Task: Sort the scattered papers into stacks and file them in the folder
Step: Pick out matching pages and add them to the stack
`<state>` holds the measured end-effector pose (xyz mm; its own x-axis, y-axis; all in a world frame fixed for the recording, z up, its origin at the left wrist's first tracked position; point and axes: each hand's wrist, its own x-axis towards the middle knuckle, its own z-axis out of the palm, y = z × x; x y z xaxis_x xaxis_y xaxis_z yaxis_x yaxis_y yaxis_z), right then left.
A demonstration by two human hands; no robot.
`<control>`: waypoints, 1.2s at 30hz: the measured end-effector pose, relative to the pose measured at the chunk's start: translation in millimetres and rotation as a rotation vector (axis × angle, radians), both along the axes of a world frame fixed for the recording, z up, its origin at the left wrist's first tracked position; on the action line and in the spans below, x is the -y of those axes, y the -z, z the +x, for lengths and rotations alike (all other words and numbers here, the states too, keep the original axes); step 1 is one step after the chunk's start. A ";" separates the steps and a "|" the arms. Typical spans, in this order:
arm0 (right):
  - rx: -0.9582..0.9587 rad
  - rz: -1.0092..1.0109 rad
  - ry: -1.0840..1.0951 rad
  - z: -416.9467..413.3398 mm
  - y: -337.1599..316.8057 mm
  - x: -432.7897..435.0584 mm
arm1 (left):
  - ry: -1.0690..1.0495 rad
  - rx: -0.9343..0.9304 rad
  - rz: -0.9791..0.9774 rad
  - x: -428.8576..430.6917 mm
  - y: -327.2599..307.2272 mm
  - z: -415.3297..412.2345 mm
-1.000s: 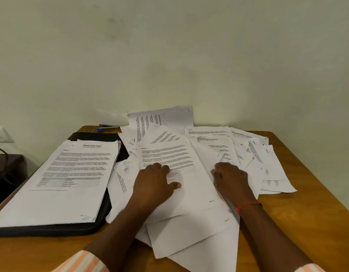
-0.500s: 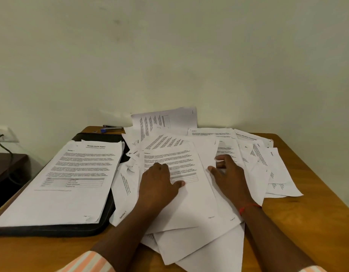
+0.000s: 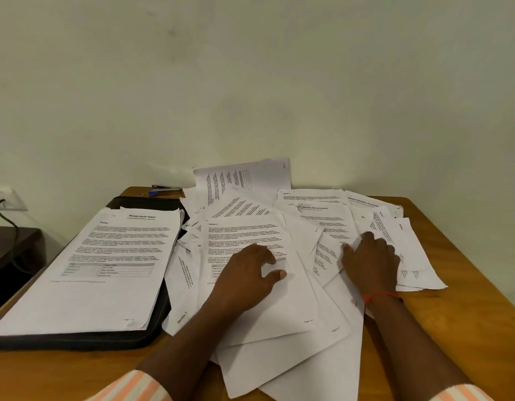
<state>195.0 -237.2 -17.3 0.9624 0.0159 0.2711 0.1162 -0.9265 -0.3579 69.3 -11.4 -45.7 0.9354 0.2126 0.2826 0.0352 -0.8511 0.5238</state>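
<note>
Head view. A stack [image 3: 105,270] lies on the open black folder [image 3: 76,340], left of the left hand [image 3: 247,273]; its top page is headed "Sample Health Report". A sheet by the left forearm reads "Section 7". The left hand lies flat with fingers loose, pressing the top sheet [image 3: 250,233] of the scattered papers [image 3: 294,357] on the table [image 3: 467,285] and grasping nothing. The right hand [image 3: 369,261] rests palm down on the sheets, fingers relaxed, also holding nothing. Compared with half a second ago, the right hand has shifted rightward over the pile and the left hand is unchanged.
</note>
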 end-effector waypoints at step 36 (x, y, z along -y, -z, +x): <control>-0.004 1.176 -0.323 -28.2 -24.7 13.8 | -0.131 0.255 -0.994 -14.7 -29.0 -3.1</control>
